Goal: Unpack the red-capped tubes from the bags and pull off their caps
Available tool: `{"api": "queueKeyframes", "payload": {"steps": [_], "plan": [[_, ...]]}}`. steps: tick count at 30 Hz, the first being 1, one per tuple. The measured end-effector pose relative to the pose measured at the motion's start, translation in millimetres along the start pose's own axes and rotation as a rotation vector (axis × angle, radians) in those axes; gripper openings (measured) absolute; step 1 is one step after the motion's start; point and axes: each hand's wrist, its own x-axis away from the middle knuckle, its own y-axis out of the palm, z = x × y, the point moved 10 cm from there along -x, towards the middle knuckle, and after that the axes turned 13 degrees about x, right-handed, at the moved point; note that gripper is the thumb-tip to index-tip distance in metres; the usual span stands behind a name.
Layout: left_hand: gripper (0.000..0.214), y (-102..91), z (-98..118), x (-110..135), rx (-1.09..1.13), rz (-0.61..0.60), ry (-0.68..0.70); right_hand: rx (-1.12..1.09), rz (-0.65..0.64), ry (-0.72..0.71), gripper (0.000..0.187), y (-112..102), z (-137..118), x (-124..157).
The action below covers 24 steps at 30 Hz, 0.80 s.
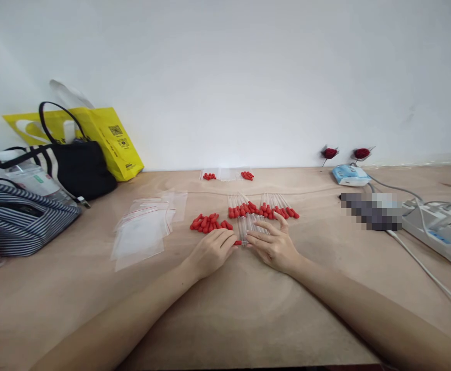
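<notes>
My left hand (212,252) pinches a small red rubber bulb (238,242) near the front of the table. Close by on the right, my right hand (277,248) has its thumb and index finger together at the end of a thin clear tube, mostly hidden by the fingers; its other fingers are raised. Bulb and tube end meet between the hands, though how far they join is unclear. Several bare clear tubes (244,226) lie just beyond. A heap of red bulbs (209,222) sits behind my left hand. Two groups of red-bulbed droppers (243,209) lie farther back.
Clear zip bags (140,237) lie stacked at left, and filled bags (227,174) lie by the wall. Handbags (74,167) and a yellow bag (127,154) stand far left. On the right are a tissue pack (351,175), a power strip (434,226) and cables.
</notes>
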Motion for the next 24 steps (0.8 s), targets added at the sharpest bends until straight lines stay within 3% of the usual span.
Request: {"api": "queueKeyframes", "payload": {"steps": [8,24], "plan": [[0.016,1.1,-2.6,3.5,0.167,0.014,0.003,-0.034,0.008,-0.093,0.027,-5.4,-10.3,3.6],[0.018,-5.4,5.2,3.1,0.221,0.006,0.032,-0.12,0.08,-0.12,0.024,-17.3,-13.6,7.8]]}}
